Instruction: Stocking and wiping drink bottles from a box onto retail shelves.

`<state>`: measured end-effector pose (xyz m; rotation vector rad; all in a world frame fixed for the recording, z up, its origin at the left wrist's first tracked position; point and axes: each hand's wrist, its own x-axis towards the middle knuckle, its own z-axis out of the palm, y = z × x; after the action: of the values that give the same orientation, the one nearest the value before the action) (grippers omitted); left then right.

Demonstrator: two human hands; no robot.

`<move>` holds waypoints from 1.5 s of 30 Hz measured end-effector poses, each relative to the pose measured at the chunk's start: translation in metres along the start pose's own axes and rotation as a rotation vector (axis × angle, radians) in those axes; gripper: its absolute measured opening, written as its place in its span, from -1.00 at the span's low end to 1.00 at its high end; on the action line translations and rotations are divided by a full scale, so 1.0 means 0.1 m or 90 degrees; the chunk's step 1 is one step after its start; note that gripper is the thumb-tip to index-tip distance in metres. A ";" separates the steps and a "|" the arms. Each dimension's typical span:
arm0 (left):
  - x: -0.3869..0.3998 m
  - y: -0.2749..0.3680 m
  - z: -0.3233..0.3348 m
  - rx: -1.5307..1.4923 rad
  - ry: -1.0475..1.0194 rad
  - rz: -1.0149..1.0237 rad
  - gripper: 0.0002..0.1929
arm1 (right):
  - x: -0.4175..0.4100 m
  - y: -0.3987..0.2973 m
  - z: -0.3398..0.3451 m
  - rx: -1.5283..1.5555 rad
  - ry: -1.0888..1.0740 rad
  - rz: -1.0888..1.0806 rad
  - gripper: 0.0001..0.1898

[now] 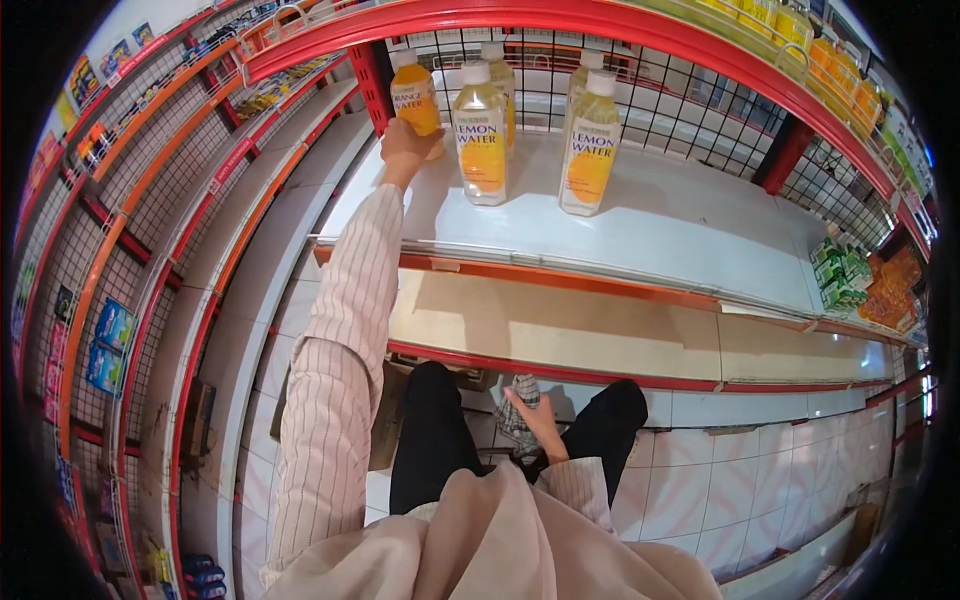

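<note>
My left hand (407,148) reaches to the back left of the white shelf (675,217) and is wrapped around the lower part of an orange water bottle (417,94). To its right stand two lemon water bottles, a front one (480,142) and another (501,82) partly hidden behind it. Farther right is a second pair, the front bottle (590,150) covering most of the rear one (583,82). Down between my knees, my right hand (538,420) holds a crumpled checked cloth (517,424).
A red upper shelf edge (570,26) arches over the bottles, with black wire mesh (675,105) behind them. Below lies a cream shelf (555,322). Green cartons (840,274) sit at the far right. Shelving with blue packets (112,345) runs along the left. Cardboard (386,427) lies by my left knee.
</note>
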<state>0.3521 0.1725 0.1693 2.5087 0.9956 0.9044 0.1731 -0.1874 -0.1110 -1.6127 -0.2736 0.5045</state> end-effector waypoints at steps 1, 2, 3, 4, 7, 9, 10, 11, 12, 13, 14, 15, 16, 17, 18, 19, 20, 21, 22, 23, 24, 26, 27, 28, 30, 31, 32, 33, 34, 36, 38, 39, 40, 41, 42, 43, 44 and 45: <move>0.01 -0.02 0.01 0.003 0.005 -0.018 -0.25 | 0.00 -0.03 0.02 -0.001 -0.003 -0.002 -0.56; 0.03 -0.04 0.01 0.007 0.010 -0.035 -0.27 | 0.00 -0.04 0.05 0.021 -0.010 -0.002 -0.56; 0.02 -0.01 0.02 0.006 0.010 -0.034 -0.27 | 0.00 -0.05 0.06 0.044 -0.013 -0.001 -0.57; 0.01 0.02 0.04 0.005 0.036 -0.041 -0.28 | -0.01 -0.09 0.06 0.037 0.004 -0.013 -0.58; -0.01 0.07 0.08 -0.001 0.071 -0.043 -0.31 | 0.01 0.01 0.03 0.020 -0.007 0.010 -0.60; 0.01 0.09 0.10 -0.005 0.081 -0.040 -0.32 | 0.03 0.06 0.04 0.040 -0.017 0.013 -0.62; 0.02 0.07 0.09 0.001 0.085 -0.038 -0.33 | 0.04 0.07 0.05 0.058 -0.030 0.017 -0.64; 0.04 0.06 0.09 0.006 0.090 -0.035 -0.34 | 0.04 0.09 0.05 0.059 -0.028 0.017 -0.64; 0.04 0.05 0.09 0.005 0.088 -0.033 -0.34 | 0.03 0.04 0.05 0.055 -0.033 0.018 -0.63; 0.05 0.05 0.10 0.007 0.093 -0.037 -0.34 | 0.02 0.01 0.05 0.052 -0.037 0.019 -0.63; 0.05 0.05 0.11 0.008 0.097 -0.040 -0.33 | 0.02 0.02 0.05 0.053 -0.035 0.020 -0.63; 0.06 0.05 0.11 0.009 0.097 -0.038 -0.33 | 0.02 0.02 0.05 0.043 -0.034 0.018 -0.63; 0.06 0.05 0.12 0.012 0.103 -0.043 -0.33 | 0.03 0.03 0.06 0.033 -0.033 0.016 -0.63; 0.07 0.05 0.12 0.016 0.109 -0.048 -0.33 | 0.03 0.03 0.06 0.035 -0.032 0.016 -0.63; 0.07 0.05 0.14 0.015 0.106 -0.044 -0.33 | 0.03 0.03 0.05 0.025 -0.033 0.018 -0.63; 0.07 0.04 0.15 0.016 0.091 -0.033 -0.31 | 0.02 0.02 0.06 0.016 -0.034 0.020 -0.64; 0.08 0.03 0.15 0.016 0.076 -0.021 -0.29 | 0.03 0.02 0.06 0.019 -0.030 0.021 -0.64; 0.09 0.00 0.14 0.019 0.074 -0.017 -0.29 | 0.03 -0.03 0.07 0.019 -0.025 0.009 -0.63; 0.10 -0.03 0.12 0.031 0.006 -0.013 -0.27 | 0.03 -0.05 0.08 0.019 -0.021 -0.003 -0.63; 0.12 -0.06 0.10 0.043 -0.061 -0.009 -0.24 | 0.01 -0.04 0.09 0.024 -0.020 -0.002 -0.63; 0.13 -0.08 0.09 0.042 -0.063 -0.001 -0.24 | 0.02 -0.03 0.08 0.004 -0.023 0.005 -0.62; 0.14 -0.13 0.08 0.139 -0.259 0.026 -0.26 | 0.04 0.03 0.08 -0.013 -0.022 0.011 -0.61; 0.12 -0.10 0.05 0.140 -0.260 0.032 -0.26 | 0.05 0.08 0.09 -0.016 -0.009 0.003 -0.57; 0.11 -0.06 0.02 0.158 -0.286 0.079 -0.31 | 0.06 0.13 0.09 -0.019 0.004 -0.004 -0.54; 0.06 0.00 -0.04 0.175 -0.312 0.129 -0.36 | 0.09 0.19 0.06 -0.053 -0.012 0.020 -0.57; 0.01 0.03 -0.07 0.047 -0.307 0.224 -0.42 | 0.09 0.21 0.04 -0.090 -0.031 0.045 -0.60; -0.05 0.06 -0.09 -0.083 -0.299 0.318 -0.47 | 0.08 0.23 0.03 -0.088 -0.027 0.046 -0.60; -0.08 0.08 -0.09 -0.083 -0.297 0.320 -0.47 | 0.09 0.23 0.04 -0.068 -0.026 0.035 -0.60; -0.11 0.11 -0.07 -0.136 -0.281 0.304 -0.51 | 0.09 0.23 0.05 -0.048 -0.025 0.024 -0.61; -0.15 0.14 -0.01 -0.190 -0.263 0.290 -0.54 | 0.09 0.24 0.09 -0.032 -0.002 -0.002 -0.55; -0.18 0.13 0.09 -0.224 -0.220 0.305 -0.56 | 0.09 0.24 0.12 -0.015 0.020 -0.028 -0.50; -0.21 0.17 0.09 -0.227 -0.222 0.306 -0.56 | 0.08 0.22 0.11 -0.016 0.024 -0.027 -0.50; -0.24 0.20 0.08 -0.271 -0.243 0.298 -0.54 | 0.06 0.19 0.10 -0.017 0.027 -0.026 -0.51; -0.26 0.24 0.07 -0.314 -0.265 0.289 -0.52 | 0.05 0.16 0.08 -0.018 0.029 -0.024 -0.51; -0.25 0.24 0.07 -0.314 -0.265 0.289 -0.52 | 0.02 0.06 0.07 -0.008 0.011 -0.013 -0.56; -0.24 0.24 0.06 -0.321 -0.279 0.280 -0.48 | 0.01 0.01 0.06 0.001 -0.007 -0.001 -0.61; -0.23 0.24 0.06 -0.328 -0.294 0.271 -0.44 | 0.02 0.03 0.06 0.002 -0.008 -0.001 -0.61; -0.21 0.25 0.07 -0.335 -0.310 0.263 -0.40 | 0.02 0.03 0.05 -0.016 -0.003 0.004 -0.60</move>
<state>0.3578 0.1398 0.1668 2.3135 0.0678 0.5113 0.1721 -0.1822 -0.1150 -1.6376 -0.2793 0.5114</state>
